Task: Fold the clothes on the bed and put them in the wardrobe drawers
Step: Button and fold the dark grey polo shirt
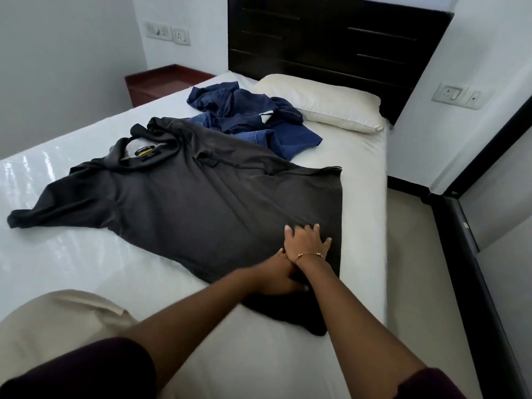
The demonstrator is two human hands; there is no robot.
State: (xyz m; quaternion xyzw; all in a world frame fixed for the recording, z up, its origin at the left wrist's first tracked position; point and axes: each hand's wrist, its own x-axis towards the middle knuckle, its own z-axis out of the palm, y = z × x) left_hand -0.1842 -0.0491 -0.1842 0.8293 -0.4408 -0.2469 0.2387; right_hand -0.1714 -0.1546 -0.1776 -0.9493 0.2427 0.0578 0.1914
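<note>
While the right hand (306, 239) presses flat, fingers spread, and the left hand (280, 276) grips the grey shirt (187, 197) hem, smoothing proceeds; folding is judged next.

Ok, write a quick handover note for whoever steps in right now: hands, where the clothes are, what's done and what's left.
Left hand: on the grey shirt at its lower hem, fingers curled on the fabric; looks like a grip.
Right hand: fingers spread, pressing flat on the shirt near the hem, crossed over the left wrist.
Grey shirt: spread on the bed, collar away from the person, not yet folded.
Blue clothes: crumpled heap beside the pillow, untouched.
Done: shirt laid out.
Left: fold the shirt, fold the blue clothes, put all in the wardrobe drawers, which are not in view.
</note>
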